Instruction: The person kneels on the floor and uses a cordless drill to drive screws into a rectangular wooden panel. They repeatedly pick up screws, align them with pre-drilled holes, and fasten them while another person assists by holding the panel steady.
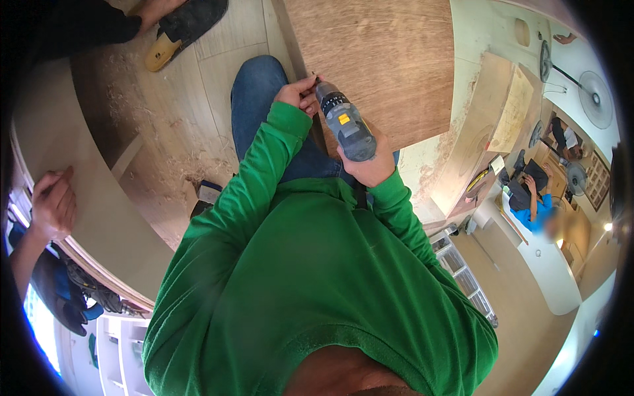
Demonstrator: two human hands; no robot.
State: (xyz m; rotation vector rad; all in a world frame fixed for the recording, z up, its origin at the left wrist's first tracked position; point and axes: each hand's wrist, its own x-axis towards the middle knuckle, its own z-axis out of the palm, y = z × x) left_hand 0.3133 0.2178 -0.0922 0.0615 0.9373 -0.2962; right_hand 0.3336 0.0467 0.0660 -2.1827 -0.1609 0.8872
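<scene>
My right hand (376,162) grips a grey and black cordless drill (355,134) with a yellow switch on top. The drill points away from me and slightly left, along the near left edge of a reddish-brown wooden panel (389,59). At the drill's tip, the fingers of my left hand (298,94) are pinched together beside the bit. Whatever they hold, if anything, is too small to make out. Both my arms are in green sleeves, and a leg in blue jeans (256,82) shows beneath the left one.
Wood shavings (178,155) litter the tiled floor. At top left is another person's shoe (191,30); at left, someone's hand (56,206) rests by a curved board (99,198). A wooden box (479,125) and a compartment organizer (462,272) lie right. People sit farther right.
</scene>
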